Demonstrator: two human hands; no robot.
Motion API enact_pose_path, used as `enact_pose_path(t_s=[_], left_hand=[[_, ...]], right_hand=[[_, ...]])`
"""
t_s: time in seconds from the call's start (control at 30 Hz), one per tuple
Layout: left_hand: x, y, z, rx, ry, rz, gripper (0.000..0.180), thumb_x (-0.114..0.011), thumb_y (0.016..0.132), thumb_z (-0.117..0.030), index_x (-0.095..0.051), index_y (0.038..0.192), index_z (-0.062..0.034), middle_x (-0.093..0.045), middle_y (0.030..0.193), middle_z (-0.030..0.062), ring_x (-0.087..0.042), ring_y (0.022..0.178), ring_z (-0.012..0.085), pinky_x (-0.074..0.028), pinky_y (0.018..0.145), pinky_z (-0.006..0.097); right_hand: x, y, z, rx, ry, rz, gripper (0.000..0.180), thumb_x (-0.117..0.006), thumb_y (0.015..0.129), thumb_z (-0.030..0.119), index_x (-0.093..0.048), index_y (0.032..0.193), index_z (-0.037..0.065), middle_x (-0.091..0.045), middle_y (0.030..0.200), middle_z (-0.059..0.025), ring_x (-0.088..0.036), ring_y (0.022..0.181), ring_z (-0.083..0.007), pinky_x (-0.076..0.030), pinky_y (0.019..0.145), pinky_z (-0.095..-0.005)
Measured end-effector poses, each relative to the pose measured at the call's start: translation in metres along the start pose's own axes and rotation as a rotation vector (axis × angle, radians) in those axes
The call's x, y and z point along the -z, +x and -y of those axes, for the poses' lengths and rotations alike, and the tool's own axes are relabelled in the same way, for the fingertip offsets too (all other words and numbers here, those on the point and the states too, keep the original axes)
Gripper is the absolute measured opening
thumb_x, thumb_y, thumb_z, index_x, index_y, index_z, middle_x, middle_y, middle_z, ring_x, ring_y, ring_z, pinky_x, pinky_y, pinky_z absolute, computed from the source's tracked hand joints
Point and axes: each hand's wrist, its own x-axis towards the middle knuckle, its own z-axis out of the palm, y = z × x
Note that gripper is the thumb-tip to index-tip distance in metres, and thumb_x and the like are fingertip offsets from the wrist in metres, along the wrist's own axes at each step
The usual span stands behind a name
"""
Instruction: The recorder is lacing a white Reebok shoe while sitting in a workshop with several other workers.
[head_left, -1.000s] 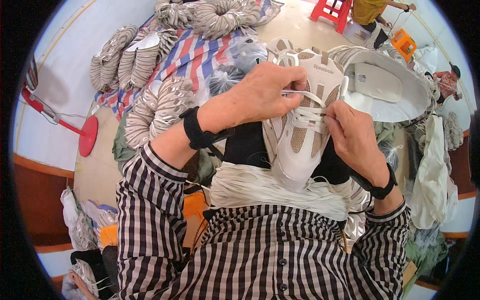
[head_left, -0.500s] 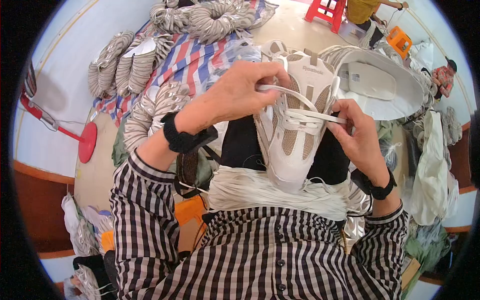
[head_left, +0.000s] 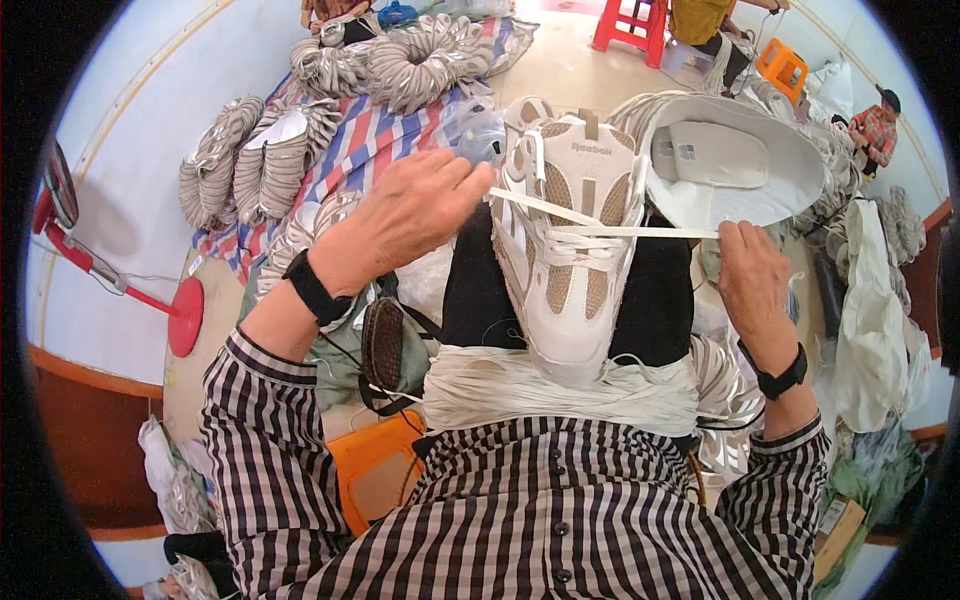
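Looking down through the head camera, I see the white and beige mesh sneaker (head_left: 570, 250) lying sole-down on my lap, toe toward me, above a thick bundle of white laces (head_left: 560, 390); my left hand (head_left: 410, 215) pinches one end of its flat white shoelace (head_left: 600, 225); my right hand (head_left: 750, 275) pinches the other, taut; the lace seems soft, light, limp, best gripped near its ends; the shoe looks light.

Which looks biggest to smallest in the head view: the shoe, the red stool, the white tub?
1. Shoe, though it sits closest to the camera.
2. White tub, nearly as big.
3. Red stool, far off and partly cut off.
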Motion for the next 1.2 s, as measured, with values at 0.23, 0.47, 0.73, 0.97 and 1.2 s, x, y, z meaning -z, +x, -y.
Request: enact_pose_path(t_s=[0.23,0.47,0.73,0.97,1.2], left_hand=[[0.006,-0.029,0.008,0.107,0.004,0.136,0.032,-0.057,0.079,0.002,-0.054,0.11,-0.0022,-0.058,0.081,0.0106,-0.061,0.077,0.0296,-0.047,0.065,0.04],[-0.016,-0.038,0.019,0.148,0.043,0.112,0.02,-0.056,0.081,-0.001,-0.055,0.101,-0.0022,-0.057,0.076,0.0095,-0.06,0.077,0.0276,-0.046,0.063,0.041],[-0.013,-0.054,0.068,0.333,0.295,0.285,0.029,-0.063,0.082,-0.02,-0.062,0.106,-0.0038,-0.065,0.085,0.0146,-0.066,0.082,0.034,-0.052,0.065,0.046],[0.01,-0.002,0.1,0.418,0.259,0.173,0.027,-0.062,0.081,-0.019,-0.063,0.104,-0.0035,-0.066,0.084,0.0153,-0.066,0.08,0.0343,-0.052,0.066,0.045],[0.032,0.053,0.127,0.318,0.294,0.18,0.026,-0.061,0.081,-0.017,-0.064,0.102,-0.0033,-0.066,0.083,0.016,-0.067,0.079,0.0347,-0.052,0.066,0.045]], right_hand=[[0.0,-0.011,-0.018,-0.015,0.075,0.012,0.012,-0.057,0.077,-0.001,-0.051,0.086,0.005,-0.055,0.074,-0.0123,-0.059,0.073,-0.0328,-0.047,0.064,-0.0439],[-0.01,-0.016,-0.03,-0.105,0.229,0.105,0.007,-0.048,0.086,0.001,-0.052,0.092,0.001,-0.059,0.076,-0.0199,-0.059,0.071,-0.0426,-0.045,0.061,-0.0498],[-0.053,-0.097,-0.12,-0.312,0.357,0.157,0.033,-0.047,0.092,0.006,-0.059,0.121,-0.002,-0.062,0.094,-0.0219,-0.058,0.085,-0.0379,-0.045,0.074,-0.0454],[-0.116,-0.118,-0.176,-0.213,0.551,0.084,0.046,-0.036,0.107,0.03,-0.054,0.127,-0.008,-0.064,0.113,-0.0213,-0.062,0.103,-0.0293,-0.049,0.093,-0.0341],[-0.086,-0.105,-0.127,-0.247,0.462,0.333,0.026,-0.048,0.094,0.006,-0.059,0.114,-0.007,-0.063,0.096,-0.0199,-0.059,0.083,-0.0268,-0.05,0.08,-0.0376]])
